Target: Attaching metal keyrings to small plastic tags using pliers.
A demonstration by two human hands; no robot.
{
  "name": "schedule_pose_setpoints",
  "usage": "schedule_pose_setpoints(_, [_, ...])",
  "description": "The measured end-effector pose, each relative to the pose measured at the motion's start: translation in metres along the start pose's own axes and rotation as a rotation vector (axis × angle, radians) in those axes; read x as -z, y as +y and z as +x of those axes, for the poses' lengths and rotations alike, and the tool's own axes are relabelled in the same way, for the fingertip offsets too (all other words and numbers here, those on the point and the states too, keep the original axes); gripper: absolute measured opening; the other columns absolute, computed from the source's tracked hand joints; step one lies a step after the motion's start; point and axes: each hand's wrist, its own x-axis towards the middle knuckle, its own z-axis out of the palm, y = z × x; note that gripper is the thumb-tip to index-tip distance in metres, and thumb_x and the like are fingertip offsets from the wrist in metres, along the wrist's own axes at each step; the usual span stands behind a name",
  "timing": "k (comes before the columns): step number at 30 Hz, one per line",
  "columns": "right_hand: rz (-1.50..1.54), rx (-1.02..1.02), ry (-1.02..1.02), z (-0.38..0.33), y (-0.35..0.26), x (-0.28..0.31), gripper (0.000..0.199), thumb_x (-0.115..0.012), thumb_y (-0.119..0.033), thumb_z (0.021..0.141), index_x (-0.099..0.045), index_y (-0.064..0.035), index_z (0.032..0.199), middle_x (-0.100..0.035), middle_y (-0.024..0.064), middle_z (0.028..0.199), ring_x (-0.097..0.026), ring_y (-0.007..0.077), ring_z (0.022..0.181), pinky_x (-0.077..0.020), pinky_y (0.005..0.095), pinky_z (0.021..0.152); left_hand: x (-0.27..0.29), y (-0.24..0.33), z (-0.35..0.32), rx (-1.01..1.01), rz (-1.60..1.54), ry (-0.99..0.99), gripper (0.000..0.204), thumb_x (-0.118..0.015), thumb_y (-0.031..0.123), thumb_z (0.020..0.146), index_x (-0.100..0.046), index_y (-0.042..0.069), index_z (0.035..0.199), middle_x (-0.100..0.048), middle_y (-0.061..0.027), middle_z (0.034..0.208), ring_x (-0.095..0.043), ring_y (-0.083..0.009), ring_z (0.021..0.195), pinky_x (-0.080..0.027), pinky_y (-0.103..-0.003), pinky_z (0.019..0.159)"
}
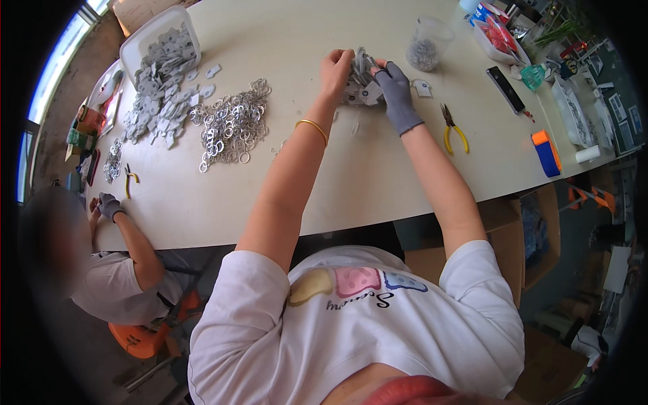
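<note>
At the far middle of the table, a bunch of small grey-white tags (365, 92) with metal pieces is gathered between my two hands. My bare left hand (335, 73), a gold bangle on its wrist, closes its fingers on the bunch's left side. From the right my right hand (397, 93), in a grey fingerless glove, grips the same bunch with bent fingers. My hands partly hide the bunch. One loose tag (422, 88) lies just right of the glove. Yellow-handled pliers (453, 129) rest on the table nearer to me, slightly open.
Left of me lie a heap of metal rings (233, 128) and a pile of grey tags (158, 111) spilling from a white tub (127, 57). A clear cup (426, 47) stands at the back right. A co-worker (115, 270) sits at the left edge.
</note>
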Motion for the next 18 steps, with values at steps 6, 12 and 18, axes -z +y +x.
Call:
schedule_pose_setpoints(6, [-0.435,0.117,-0.153,-0.012,-0.007,0.016,0.043,-0.069,-0.024,0.084,-0.058,-0.0012,0.119,-0.063,0.0076,0.111,-0.058,0.0161,0.101,-0.0462,0.0285,0.088,0.044,0.012,0.035,-0.063,-0.063,-0.104,0.046,-0.055,0.043,0.089,-0.07,0.002,0.101,-0.067,-0.009,0.106,-0.057,-0.0207,0.108,-0.041,-0.035,0.096])
schedule_pose_setpoints(12, [-0.93,0.483,-0.296,-0.063,-0.038,0.039,0.053,-0.071,-0.027,0.081,-0.053,-0.0023,0.124,-0.054,0.0137,0.127,-0.053,0.0276,0.117,-0.0427,0.0351,0.097,0.113,0.044,0.016,-0.067,0.27,-0.423,0.036,-0.055,0.033,0.096,-0.065,0.003,0.113,-0.066,-0.0073,0.11,-0.06,-0.0149,0.103,-0.045,-0.028,0.093])
schedule_pose_setpoints(18, [-1.162,0.547,-0.307,-0.112,-0.048,0.045,0.093,-0.079,-0.045,0.069,-0.035,-0.0085,0.142,-0.034,0.0192,0.143,-0.036,0.0394,0.13,-0.0336,0.0471,0.103,0.159,0.047,-0.098,-0.361,0.645,-0.341,0.025,-0.062,0.02,0.092,-0.063,0.004,0.112,-0.065,-0.008,0.109,-0.06,-0.0213,0.105,-0.047,-0.033,0.091])
